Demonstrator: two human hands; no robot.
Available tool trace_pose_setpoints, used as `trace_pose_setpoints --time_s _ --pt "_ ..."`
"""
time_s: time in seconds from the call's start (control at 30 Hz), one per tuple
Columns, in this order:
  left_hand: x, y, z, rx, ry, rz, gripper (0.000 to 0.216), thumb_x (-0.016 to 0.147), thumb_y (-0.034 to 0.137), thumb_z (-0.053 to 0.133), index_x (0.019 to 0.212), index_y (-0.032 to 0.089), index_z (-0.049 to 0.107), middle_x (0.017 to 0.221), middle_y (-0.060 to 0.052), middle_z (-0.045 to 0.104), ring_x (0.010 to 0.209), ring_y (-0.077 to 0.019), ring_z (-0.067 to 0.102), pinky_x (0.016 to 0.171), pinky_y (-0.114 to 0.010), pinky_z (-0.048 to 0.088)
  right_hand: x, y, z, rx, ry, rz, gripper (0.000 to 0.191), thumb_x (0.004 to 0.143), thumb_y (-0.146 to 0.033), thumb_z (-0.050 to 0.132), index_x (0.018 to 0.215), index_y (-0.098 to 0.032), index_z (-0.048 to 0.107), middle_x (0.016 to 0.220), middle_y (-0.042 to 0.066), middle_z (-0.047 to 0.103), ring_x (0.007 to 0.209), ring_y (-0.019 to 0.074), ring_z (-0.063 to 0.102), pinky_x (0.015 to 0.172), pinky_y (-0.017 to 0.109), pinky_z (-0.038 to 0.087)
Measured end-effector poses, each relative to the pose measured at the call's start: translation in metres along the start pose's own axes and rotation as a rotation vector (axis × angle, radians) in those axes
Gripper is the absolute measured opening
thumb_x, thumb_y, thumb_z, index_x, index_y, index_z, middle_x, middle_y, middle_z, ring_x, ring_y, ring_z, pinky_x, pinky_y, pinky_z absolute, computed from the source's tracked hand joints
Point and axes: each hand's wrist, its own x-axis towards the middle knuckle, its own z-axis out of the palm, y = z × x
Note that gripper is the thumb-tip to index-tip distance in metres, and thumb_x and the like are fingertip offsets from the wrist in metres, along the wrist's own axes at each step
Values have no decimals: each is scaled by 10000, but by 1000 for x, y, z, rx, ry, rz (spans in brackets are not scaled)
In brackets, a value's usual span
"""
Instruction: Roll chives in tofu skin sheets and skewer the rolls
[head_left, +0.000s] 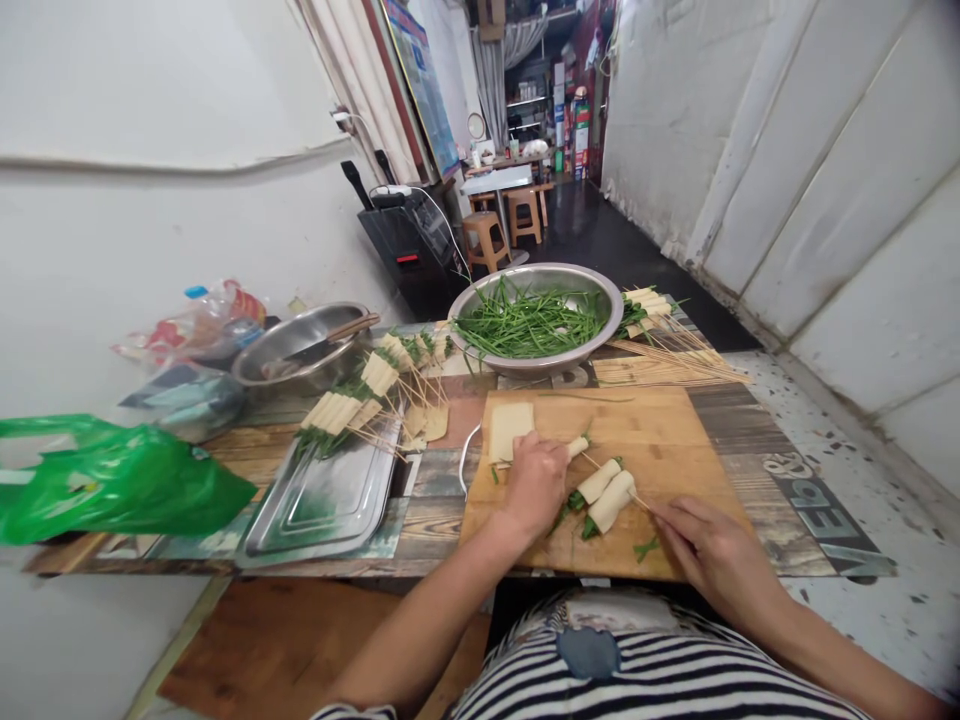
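My right hand (705,545) pinches the end of a thin wooden skewer (643,502) above the cutting board (675,430). Two pale tofu-skin rolls (611,502) with green chives poking out sit on that skewer, and its tip sticks out beyond them. My left hand (536,482) is closed around a third tofu-skin roll (577,447), whose end shows past the fingers near the skewer tip; the rest of it is hidden. Just behind my left hand lies a stack of square tofu sheets (512,425). Bits of chive (645,548) are scattered on the board.
A steel bowl of chives (536,320) stands behind the board. Bare skewers (690,372) and finished skewered rolls (649,303) lie to its right. At left are a metal tray (330,510) with more skewered rolls (330,412), another steel bowl (300,335) and a green plastic bag (127,480).
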Motion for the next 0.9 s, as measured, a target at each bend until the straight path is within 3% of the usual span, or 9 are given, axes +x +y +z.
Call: trace_pose_setpoints --time_s 0.2,0.37,0.6,0.7,0.77,0.9 --pt "0 -4 2 -34 16 25 246 948 143 443 916 193 682 806 -42 677 798 -195 521 733 -365 316 13 -7 -3 -17 18 -30 289 956 -181 381 883 -153 659 732 53 621 654 152 606 596 261 497" --pt "2 -5 -1 -68 -20 14 271 945 146 442 792 182 662 771 -47 668 776 -186 522 733 -358 324 28 -4 7 29 -37 0 310 957 -171 362 837 -168 648 709 43 592 626 151 566 574 265 470" --pt "3 -11 -5 -122 -55 29 290 942 150 447 722 183 633 762 -27 673 761 -173 541 740 -332 346 42 2 21 -20 -16 -42 333 955 -179 375 748 -169 636 675 41 576 617 151 535 570 258 427" --pt "-3 -5 -3 -90 -20 -2 179 891 355 575 857 202 661 887 -46 696 864 -221 564 776 -367 355 41 3 23 -27 -10 -30 328 954 -177 379 760 -157 642 676 46 577 623 155 539 579 261 429" --pt "-10 2 1 -35 31 -47 359 789 486 671 997 195 640 1008 -78 683 958 -269 554 814 -406 363 39 3 23 -31 -10 -24 320 951 -172 376 787 -148 649 699 55 588 649 165 553 603 270 442" --pt "-22 12 11 -1 103 -109 545 755 450 712 1197 183 541 1120 -102 644 1014 -275 541 852 -423 394 37 6 20 -18 -9 -11 318 946 -165 368 803 -146 651 728 68 600 677 176 565 633 284 450"
